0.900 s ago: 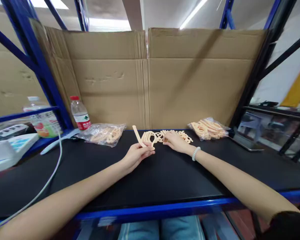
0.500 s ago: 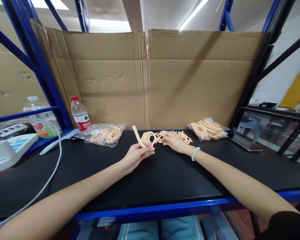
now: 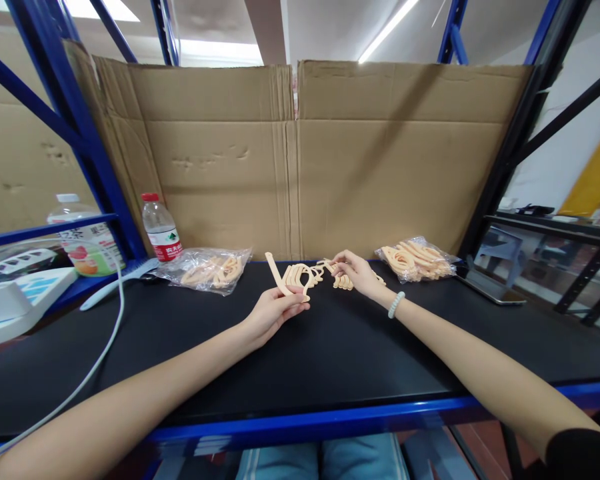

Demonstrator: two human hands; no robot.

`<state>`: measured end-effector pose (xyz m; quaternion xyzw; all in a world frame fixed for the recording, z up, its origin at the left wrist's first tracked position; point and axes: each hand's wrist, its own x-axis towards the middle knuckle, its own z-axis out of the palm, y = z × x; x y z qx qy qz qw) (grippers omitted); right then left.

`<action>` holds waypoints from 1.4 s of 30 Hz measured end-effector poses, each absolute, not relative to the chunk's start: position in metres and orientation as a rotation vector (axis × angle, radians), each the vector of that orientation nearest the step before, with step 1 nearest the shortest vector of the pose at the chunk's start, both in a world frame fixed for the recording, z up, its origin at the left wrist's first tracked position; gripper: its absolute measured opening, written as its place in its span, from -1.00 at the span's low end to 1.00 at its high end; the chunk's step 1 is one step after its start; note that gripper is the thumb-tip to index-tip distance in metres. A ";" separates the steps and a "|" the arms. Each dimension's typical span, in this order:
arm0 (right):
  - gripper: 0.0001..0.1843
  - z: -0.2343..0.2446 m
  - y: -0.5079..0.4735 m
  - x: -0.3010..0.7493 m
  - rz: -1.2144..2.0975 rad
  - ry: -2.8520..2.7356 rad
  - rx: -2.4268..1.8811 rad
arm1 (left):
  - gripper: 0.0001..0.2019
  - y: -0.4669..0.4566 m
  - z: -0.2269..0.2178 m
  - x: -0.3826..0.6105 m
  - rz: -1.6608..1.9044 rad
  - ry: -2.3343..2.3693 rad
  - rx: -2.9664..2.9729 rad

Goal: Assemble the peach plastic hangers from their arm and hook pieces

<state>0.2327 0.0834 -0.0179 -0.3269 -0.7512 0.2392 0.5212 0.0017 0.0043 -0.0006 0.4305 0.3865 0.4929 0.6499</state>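
My left hand (image 3: 275, 312) is closed in a pinch on a long beige strip (image 3: 277, 272) that slants up to the left. A thin curved beige piece (image 3: 307, 285) also rises from its fingertips. Behind the fingers stand several beige rib-shaped pieces (image 3: 293, 273). To the right, my right hand (image 3: 355, 270) wears a pale beaded bracelet (image 3: 396, 305) and hovers at the loose beige pieces (image 3: 343, 283) on the black tabletop (image 3: 300, 360). Its fingers are bent together at a small beige piece (image 3: 327, 265), partly hidden, which they seem to grip.
Clear plastic bags of beige pieces lie at the back left (image 3: 207, 270) and back right (image 3: 420, 259). A red-capped water bottle (image 3: 161, 230) stands near the left bag. A white cable (image 3: 113, 327) crosses the left side. Cardboard (image 3: 220, 167) walls off the back.
My right hand has lifted slightly off the loose pieces and shifted a little right, with its fingers drawn together. My left hand holds the strip in the same place.
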 end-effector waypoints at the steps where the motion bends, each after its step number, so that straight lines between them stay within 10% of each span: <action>1: -0.85 -0.019 0.083 0.231 0.547 -1.842 -0.797 | -0.90 0.004 -0.001 0.002 1.120 0.877 0.979; 14: -0.88 -0.009 0.059 0.218 0.567 -1.587 -0.878 | -0.88 0.004 -0.004 -0.002 1.107 0.854 1.000; 21: -0.39 -0.012 0.037 0.211 1.094 -1.230 -0.744 | -0.81 0.003 -0.003 -0.002 1.092 0.803 1.017; 26: -0.70 -0.014 0.026 0.199 1.411 -1.270 -0.723 | -0.73 0.004 -0.005 -0.004 1.076 0.769 1.069; 42: -0.72 -0.008 0.013 0.191 1.243 -1.694 -0.683 | -0.69 0.002 -0.006 -0.006 0.973 0.698 1.219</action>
